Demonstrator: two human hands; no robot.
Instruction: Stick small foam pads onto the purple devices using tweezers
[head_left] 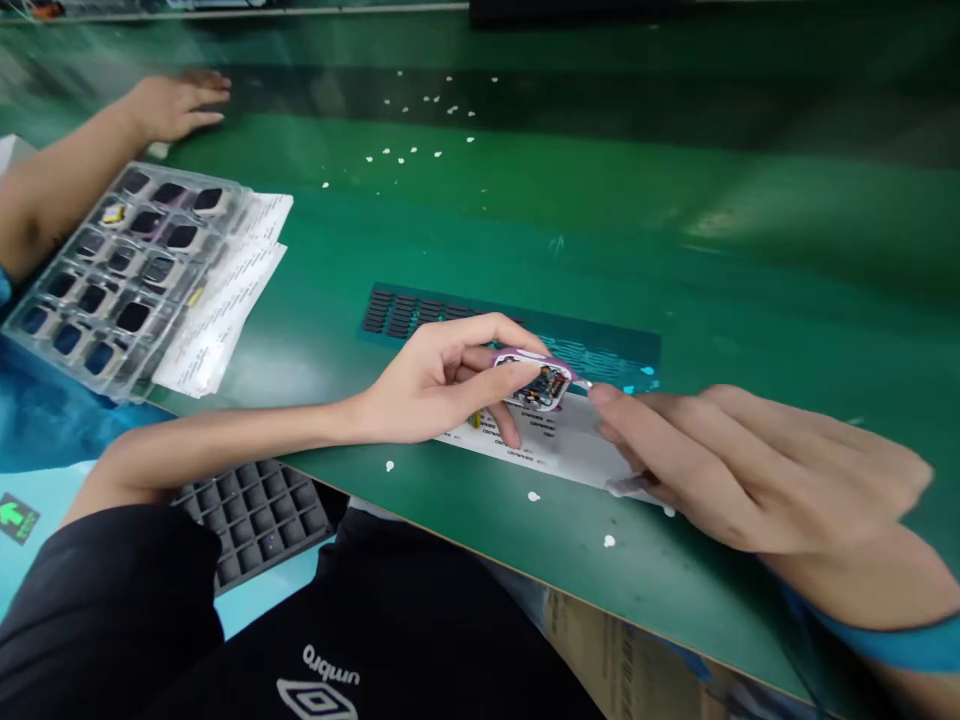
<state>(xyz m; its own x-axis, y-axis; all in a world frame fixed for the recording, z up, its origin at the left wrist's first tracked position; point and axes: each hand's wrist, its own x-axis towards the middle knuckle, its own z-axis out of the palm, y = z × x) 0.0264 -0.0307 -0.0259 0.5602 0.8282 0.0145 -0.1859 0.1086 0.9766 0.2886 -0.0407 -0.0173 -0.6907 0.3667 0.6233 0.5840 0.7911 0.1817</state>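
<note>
Hands, two, both mine, low over the near edge of the green bench (675, 200).

Left hand (442, 385): forearm reaching in from the left, palm down, fingers curled. Thumb and fingers closed on one small device (541, 383), white-rimmed with a purple edge and dark printed innards, held just above one white label sheet (555, 450).

Right hand (720, 460): reaching in from the right, fingers stretched long and nearly flat, tips touching the device's right end and the sheet. I cannot tell whether it pinches anything; blur hides the fingertips.

Third hand (176, 105), another person's, flat on the bench at far left.

One clear compartment tray (120, 270) at left, dark parts in most pockets; count unreadable. Paper sheets (225, 300) under its right edge, at least two. One dark grid tray (255, 515) below the bench edge. White specks (420, 120) scattered, many.
</note>
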